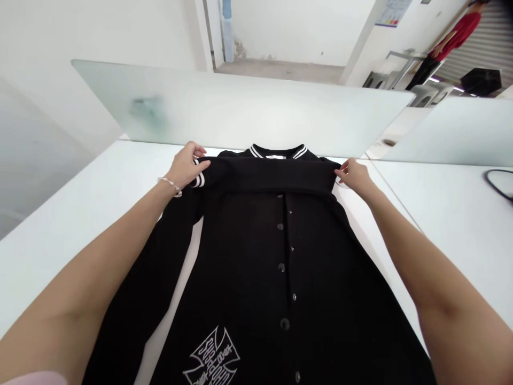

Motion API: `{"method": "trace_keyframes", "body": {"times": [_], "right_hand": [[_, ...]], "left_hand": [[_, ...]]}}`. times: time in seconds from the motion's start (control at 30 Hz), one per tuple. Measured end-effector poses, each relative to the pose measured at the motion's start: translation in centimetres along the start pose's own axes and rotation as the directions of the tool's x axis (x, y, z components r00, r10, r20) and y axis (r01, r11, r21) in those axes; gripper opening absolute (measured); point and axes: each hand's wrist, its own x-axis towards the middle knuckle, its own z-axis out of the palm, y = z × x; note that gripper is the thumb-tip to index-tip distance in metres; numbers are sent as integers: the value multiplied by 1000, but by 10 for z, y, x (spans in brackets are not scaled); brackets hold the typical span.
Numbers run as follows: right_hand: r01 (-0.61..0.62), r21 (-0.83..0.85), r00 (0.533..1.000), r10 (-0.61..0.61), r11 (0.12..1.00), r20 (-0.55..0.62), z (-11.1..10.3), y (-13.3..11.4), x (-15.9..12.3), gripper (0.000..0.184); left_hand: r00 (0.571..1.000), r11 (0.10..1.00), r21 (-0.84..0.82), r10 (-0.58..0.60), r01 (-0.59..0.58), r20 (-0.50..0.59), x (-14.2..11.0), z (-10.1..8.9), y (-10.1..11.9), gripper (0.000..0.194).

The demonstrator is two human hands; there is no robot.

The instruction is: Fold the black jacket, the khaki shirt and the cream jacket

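Note:
A black button-front jacket [248, 251] lies spread on the white table [104, 176], its striped collar [278, 151] at the far side. One black sleeve [268, 174] is folded across the chest just below the collar. At the left, my left hand [187, 164] grips this sleeve's white-striped cuff between thumb and fingers. My right hand [354, 175] pinches the folded sleeve edge near the right shoulder. The other sleeve [156, 278] runs down the left side, partly under my left forearm. White lettering in a cross-shaped print [214, 358] shows on the lower left front.
A frosted divider [256, 109] stands along the table's far edge, with another divider [452, 131] at the right. A black cable-like loop [497, 179] lies on the right tabletop. Beyond are stools [428, 95] and a person in a red top [457, 37].

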Motion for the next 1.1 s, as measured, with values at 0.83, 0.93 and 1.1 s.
{"method": "trace_keyframes", "body": {"times": [0.83,0.93,1.1], "right_hand": [[401,-567,913,-363,719,185,19,18,-76,50],[490,-288,871,-451,822,195,10,0,-63,58],[618,-13,782,-613,786,112,31,-57,-65,51]], "left_hand": [[946,996,66,-76,58,315,27,57,-26,21],[934,992,-66,-80,110,347,32,58,-36,37],[944,954,-242,-94,177,316,22,54,-36,57]]}}
